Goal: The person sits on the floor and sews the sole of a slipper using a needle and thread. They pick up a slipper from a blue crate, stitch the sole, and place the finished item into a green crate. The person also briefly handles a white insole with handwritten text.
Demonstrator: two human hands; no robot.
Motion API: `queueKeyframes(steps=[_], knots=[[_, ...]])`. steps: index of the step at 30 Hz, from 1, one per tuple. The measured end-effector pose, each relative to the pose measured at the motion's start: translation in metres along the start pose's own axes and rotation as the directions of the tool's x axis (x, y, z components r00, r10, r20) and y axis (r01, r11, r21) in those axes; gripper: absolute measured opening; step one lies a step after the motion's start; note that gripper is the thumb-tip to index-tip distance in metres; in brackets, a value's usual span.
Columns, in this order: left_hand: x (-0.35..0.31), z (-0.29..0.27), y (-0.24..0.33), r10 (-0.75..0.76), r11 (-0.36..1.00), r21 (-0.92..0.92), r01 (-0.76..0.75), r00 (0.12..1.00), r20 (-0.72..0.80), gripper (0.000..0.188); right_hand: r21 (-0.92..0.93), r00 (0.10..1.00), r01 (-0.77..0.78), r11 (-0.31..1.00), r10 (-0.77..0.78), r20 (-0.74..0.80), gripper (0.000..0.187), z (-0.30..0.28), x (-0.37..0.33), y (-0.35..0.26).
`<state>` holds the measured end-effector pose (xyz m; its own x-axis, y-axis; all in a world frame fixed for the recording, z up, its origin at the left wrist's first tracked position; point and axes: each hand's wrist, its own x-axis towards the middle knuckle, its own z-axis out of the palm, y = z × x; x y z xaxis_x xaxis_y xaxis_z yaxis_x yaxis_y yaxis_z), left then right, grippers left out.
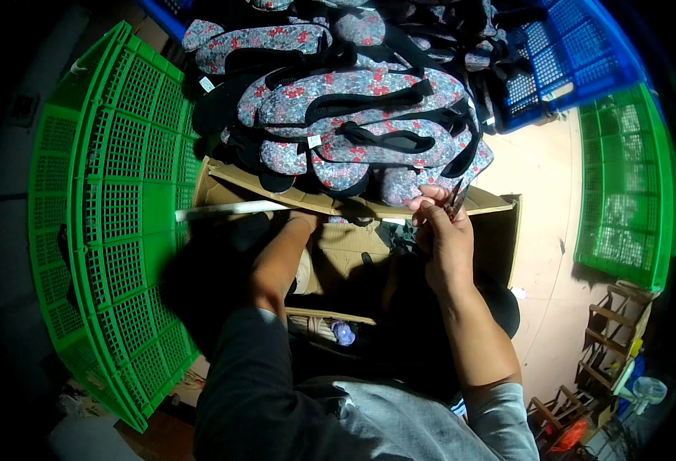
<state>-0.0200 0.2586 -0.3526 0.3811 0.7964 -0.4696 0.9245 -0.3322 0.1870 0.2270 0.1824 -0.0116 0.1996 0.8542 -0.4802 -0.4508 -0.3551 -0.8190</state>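
Observation:
A heap of soft grey floral fabric shoes (365, 96) with red flowers and black trim lies in front of me. Small white tags hang from some of them. My right hand (447, 230) is raised at the heap's near right edge, its fingers closed around a slim dark pointed tool (457, 201). What kind of tool it is does not show clearly. Beside its fingertips lies the rounded end of a floral shoe (401, 187). My left hand (305, 220) reaches under the edge of a cardboard flap (330, 204), which hides its fingers.
An open cardboard box (495, 246) sits below the heap, with a small purple thing (343, 333) nearer me. A white rod (230, 210) lies by my left wrist. Green crates (134, 207) (622, 184) stand on both sides, a blue crate (576, 58) at back right. A wooden rack (608, 330) stands right.

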Motion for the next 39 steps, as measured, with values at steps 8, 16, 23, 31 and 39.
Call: queueKeyframes(steps=[8, 16, 23, 31, 39], knots=[[-0.053, -0.002, 0.031, 0.077, 0.947, 0.317, -0.044, 0.993, -0.092, 0.035, -0.015, 0.998, 0.055, 0.998, -0.055, 0.033, 0.017, -0.004, -0.015, -0.012], [-0.149, -0.171, 0.120, 0.169, 0.943, 0.252, -0.218, 0.965, 0.201, 0.022, 0.010, 0.992, 0.118, 0.993, -0.118, 0.039, 0.021, -0.033, -0.042, -0.038], [-0.268, -0.319, 0.128, 0.295, 0.954, 0.040, -0.297, 0.954, 0.043, 0.022, -0.121, 0.964, 0.266, 0.956, -0.266, 0.021, 0.019, -0.046, -0.070, -0.055], [-0.429, -0.334, 0.097, 0.160, 0.901, -0.381, -0.208, 0.975, -0.155, 0.014, -0.315, 0.729, 0.525, 0.791, -0.226, 0.646, 0.030, -0.021, -0.107, 0.000], [-0.491, -0.256, 0.069, 0.194, 0.897, -0.365, -0.249, 0.964, -0.180, 0.014, -0.288, 0.701, 0.194, 0.938, 0.073, 0.710, 0.035, 0.006, -0.132, 0.092]])
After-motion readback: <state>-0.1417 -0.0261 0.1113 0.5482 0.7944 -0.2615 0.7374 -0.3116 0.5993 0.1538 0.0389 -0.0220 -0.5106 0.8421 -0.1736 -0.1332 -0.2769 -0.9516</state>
